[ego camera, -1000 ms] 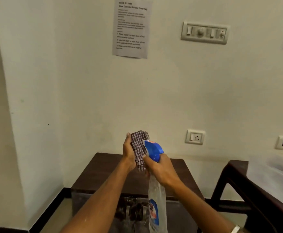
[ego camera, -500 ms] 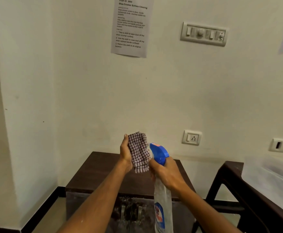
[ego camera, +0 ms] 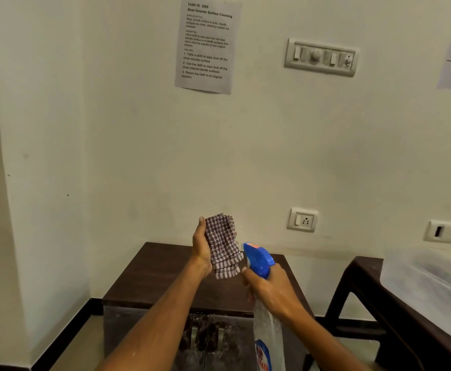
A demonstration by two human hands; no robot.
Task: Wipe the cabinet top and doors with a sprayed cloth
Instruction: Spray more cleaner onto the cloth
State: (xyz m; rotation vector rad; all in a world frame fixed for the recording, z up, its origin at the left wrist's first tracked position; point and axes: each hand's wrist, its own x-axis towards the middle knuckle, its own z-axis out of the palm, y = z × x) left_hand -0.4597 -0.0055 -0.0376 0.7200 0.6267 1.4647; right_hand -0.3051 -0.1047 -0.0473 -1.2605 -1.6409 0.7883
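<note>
Checked cloth [ego camera: 223, 243], brown and white with a striped lower edge, is folded and held upright in the air above the cabinet [ego camera: 154, 274]. Spray bottle [ego camera: 265, 317], clear with a blue trigger head, stands upright just right of the cloth, nozzle facing it. Cabinet is dark brown, its top bare, two doors closed.

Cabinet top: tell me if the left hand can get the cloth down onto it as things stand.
Probably yes. The left hand holds the cloth above the cabinet top, and the dark surface below looks bare. The spray bottle sits off to the right.
</note>
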